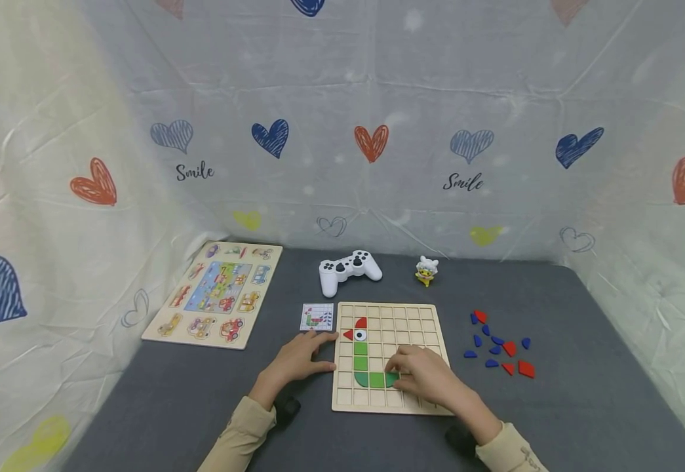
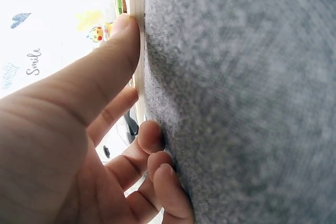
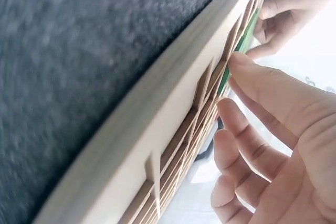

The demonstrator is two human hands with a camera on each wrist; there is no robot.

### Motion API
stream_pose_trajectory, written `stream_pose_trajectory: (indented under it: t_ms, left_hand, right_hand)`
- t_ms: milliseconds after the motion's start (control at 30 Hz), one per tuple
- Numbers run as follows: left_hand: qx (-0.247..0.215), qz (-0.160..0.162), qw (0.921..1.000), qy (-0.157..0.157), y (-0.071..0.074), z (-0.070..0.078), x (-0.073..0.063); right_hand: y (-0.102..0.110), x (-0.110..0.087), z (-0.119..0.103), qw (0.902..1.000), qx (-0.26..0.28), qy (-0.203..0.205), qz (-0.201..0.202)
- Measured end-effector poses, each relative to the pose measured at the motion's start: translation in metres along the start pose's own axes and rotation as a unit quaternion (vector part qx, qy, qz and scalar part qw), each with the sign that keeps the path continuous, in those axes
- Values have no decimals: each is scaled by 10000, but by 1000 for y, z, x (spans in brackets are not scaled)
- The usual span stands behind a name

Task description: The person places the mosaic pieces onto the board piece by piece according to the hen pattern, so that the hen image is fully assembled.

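Observation:
A light wooden grid board (image 1: 401, 321) lies on the dark cloth. Set in its cells are a red quarter-circle (image 1: 362, 322), a red triangle (image 1: 349, 334), a white tile with a black dot (image 1: 360, 335) and several green pieces (image 1: 360, 362). My right hand (image 1: 427, 377) is over the board, thumb and fingertips pinching a green quarter-circle piece (image 1: 391, 379) at its cell. In the right wrist view, the thumb touches the green pieces' edge (image 3: 226, 80). My left hand (image 1: 297, 359) rests with thumb and a finger against the board's left edge (image 2: 137, 3).
A small pattern card (image 1: 316, 317) lies left of the board. Loose blue pieces (image 1: 470, 354) and red pieces (image 1: 526, 369) are scattered at right. Behind stand a white game controller (image 1: 351, 267) and a small figurine (image 1: 426, 271). A vehicle puzzle board (image 1: 168, 314) lies far left.

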State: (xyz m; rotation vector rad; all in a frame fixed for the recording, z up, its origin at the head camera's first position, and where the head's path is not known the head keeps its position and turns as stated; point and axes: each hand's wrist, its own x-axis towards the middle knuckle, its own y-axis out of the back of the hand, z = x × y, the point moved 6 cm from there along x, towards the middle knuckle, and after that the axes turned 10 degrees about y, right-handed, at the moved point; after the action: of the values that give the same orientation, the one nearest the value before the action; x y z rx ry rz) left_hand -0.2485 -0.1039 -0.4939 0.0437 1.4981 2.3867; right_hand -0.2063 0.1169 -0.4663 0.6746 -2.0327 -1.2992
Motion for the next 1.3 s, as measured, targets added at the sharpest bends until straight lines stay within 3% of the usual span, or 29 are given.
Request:
stream_pose_trajectory:
  t_ms: [500,1100,1300]
  left_hand:
    - [0,-21,10000,14,-4,-3,3]
    - [-29,-23,10000,-14,-3,-2,2]
    - [-17,19,10000,-31,-2,-1,1]
  right_hand:
    - [15,-14,23,9989,-110,-444,74]
    - [51,-41,83,9910,-448,-1178,457]
    - [59,-46,104,9887,-564,-1379,192]
